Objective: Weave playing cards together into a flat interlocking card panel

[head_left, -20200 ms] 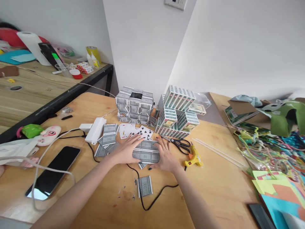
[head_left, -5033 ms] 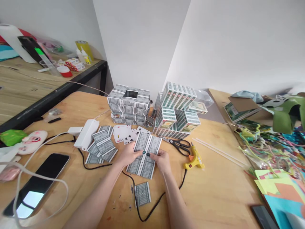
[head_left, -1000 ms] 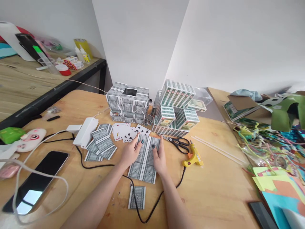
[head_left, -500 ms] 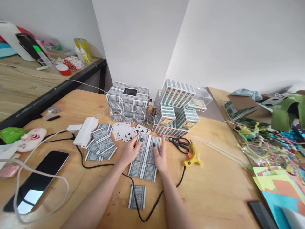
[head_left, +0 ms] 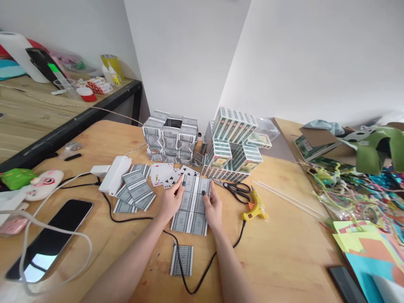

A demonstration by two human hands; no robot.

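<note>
A panel of joined playing cards (head_left: 191, 206), patterned backs up, is held by its two side edges. My left hand (head_left: 173, 198) grips its left edge, thumb on top. On the right edge my right hand (head_left: 213, 206) grips it in the same way, thumb over the cards. Beyond the panel lie several face-up cards (head_left: 161, 173). More card-back pieces (head_left: 138, 190) overlap in a pile to the left. One square card piece (head_left: 182, 261) lies nearer me, with a black cord across it. Behind stands a hollow block built of folded cards (head_left: 170, 141).
Stacked card boxes (head_left: 235, 126) stand at the back. Black-handled scissors (head_left: 238, 190), a yellow glue gun (head_left: 256, 207) and clear sticks (head_left: 287, 198) lie to the right. A white power strip (head_left: 116, 176) and a phone (head_left: 50, 240) are left; coloured paper (head_left: 362, 248) is far right.
The near end of the card panel has moved slightly away from me, and the panel looks a little shorter. Both hands keep their hold on its sides. The view has shifted slightly.
</note>
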